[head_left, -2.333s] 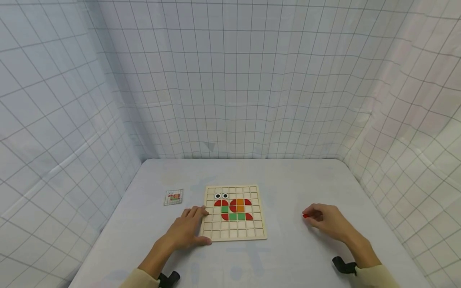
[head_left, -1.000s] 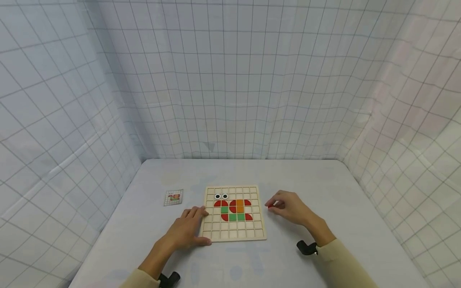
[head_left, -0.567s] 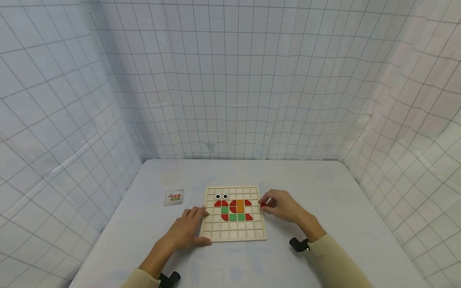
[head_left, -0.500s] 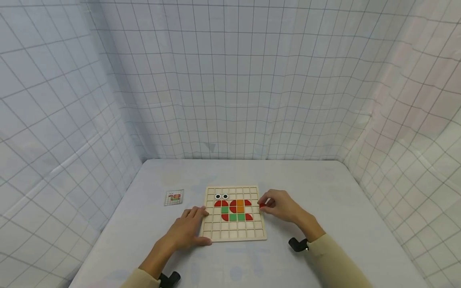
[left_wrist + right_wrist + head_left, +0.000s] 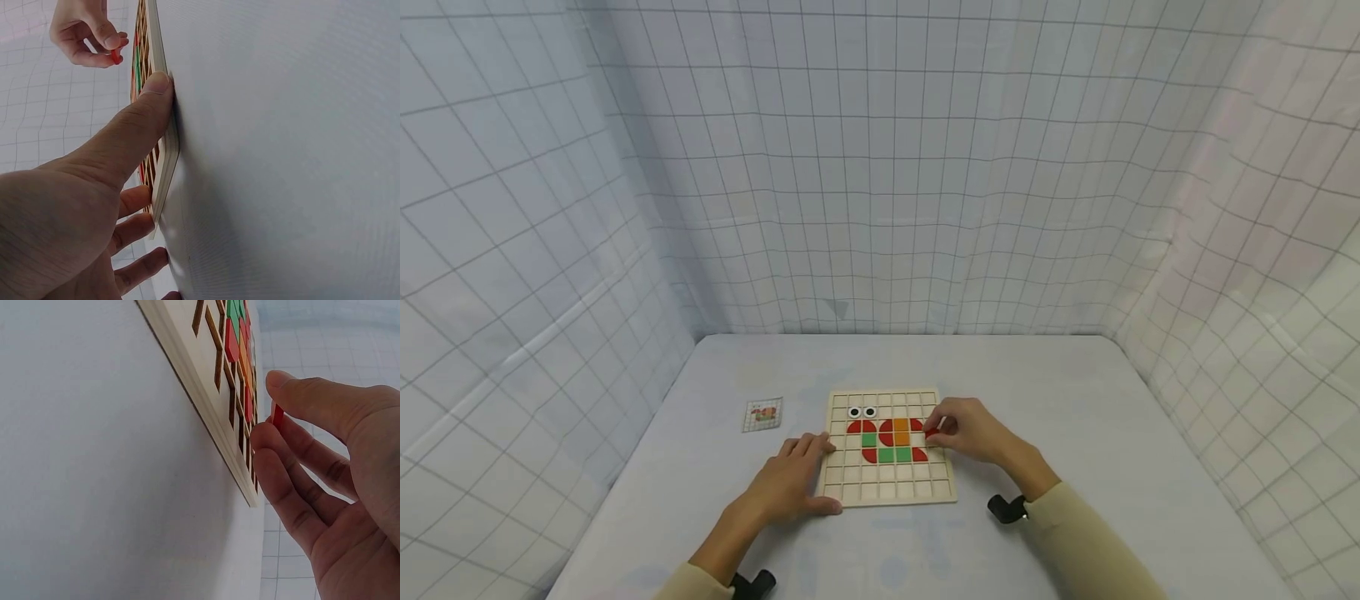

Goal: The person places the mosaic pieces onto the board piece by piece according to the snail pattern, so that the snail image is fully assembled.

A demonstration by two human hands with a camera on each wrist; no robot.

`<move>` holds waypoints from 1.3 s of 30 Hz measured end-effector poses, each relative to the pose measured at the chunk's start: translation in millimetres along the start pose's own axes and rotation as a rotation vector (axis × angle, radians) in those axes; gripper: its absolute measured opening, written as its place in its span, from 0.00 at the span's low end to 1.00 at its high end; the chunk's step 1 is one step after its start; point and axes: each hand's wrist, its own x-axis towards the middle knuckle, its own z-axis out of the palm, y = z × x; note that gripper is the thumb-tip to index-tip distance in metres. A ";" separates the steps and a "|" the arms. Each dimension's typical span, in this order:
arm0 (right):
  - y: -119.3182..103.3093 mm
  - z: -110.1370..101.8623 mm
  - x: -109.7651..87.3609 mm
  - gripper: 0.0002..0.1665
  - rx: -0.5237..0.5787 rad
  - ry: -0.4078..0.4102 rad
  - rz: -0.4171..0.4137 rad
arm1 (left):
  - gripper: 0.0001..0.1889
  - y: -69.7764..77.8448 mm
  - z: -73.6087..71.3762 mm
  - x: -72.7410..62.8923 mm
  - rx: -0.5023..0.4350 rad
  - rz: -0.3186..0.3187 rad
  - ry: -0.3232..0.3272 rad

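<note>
A wooden grid board (image 5: pixel 887 492) lies on the table, holding red, green and orange tiles and two round eye tiles (image 5: pixel 869 412). My left hand (image 5: pixel 788 482) rests at its near left corner, thumb along the front edge and fingertips on the left side. Between thumb and fingers, my right hand (image 5: pixel 967 427) pinches a small red tile (image 5: pixel 279 417), raised just over the board's right-hand cells. In the head view that tile sits beside the red quarter-round pieces and is partly hidden by the fingers. The left wrist view also shows this red tile (image 5: pixel 115 57) above the grid.
A small pattern card (image 5: pixel 763 414) with a similar coloured figure lies on the table left of the board. White gridded curtains (image 5: pixel 880 208) enclose the table at the back and both sides. A black wrist mount (image 5: pixel 1006 508) sits by the right sleeve.
My right hand has moved left from the table's right side, bringing the red tile over the board's right edge. The left hand and the board have stayed put.
</note>
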 end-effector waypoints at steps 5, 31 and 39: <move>0.5 2.9 3.4 0.10 -0.013 -0.003 -0.018 | 0.56 0.0 0.0 0.6 -0.005 0.009 0.005; -2.6 10.7 10.7 0.03 -0.087 -0.042 -0.045 | 0.54 0.6 -1.3 0.0 0.008 0.005 0.014; -1.9 8.7 10.1 0.04 -0.116 -0.044 -0.079 | 0.52 0.5 -1.0 -0.6 0.007 0.011 0.016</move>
